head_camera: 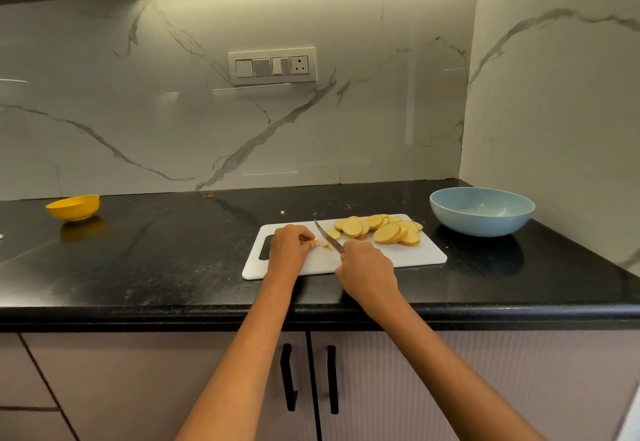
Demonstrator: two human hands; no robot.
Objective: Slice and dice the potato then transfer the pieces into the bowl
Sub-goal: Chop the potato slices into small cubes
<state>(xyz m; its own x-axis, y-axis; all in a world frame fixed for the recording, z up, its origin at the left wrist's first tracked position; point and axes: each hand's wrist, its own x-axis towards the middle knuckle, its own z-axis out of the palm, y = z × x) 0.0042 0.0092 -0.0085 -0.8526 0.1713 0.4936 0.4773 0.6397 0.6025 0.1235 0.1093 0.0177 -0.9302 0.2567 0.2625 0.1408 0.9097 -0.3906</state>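
We can't see the knife [328, 236] handle, buried in right hand [366, 269]. Left hand [289, 244] covers most of potato piece [316, 243]; its shape unclear. Counter speck [282, 212] too small.

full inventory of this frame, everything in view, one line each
cutting board: 1, white, on the counter, centre
potato slices: a pile, too overlapped to count, yellow, far right part of the board
potato piece: a small cut bit or bits, yellow, at the left fingertips, by the blade
knife: 1, metal blade, over the board
blue bowl: 1, light blue, counter right of the board; looks empty
yellow bowl: 1, yellow, counter far left
counter: 1, black, speckled
switch panel: 1, white, on the marble backsplash
cabinet doors: beige, black handles, below the counter
left hand: 1, holds the potato piece
right hand: 1, grips the knife handle
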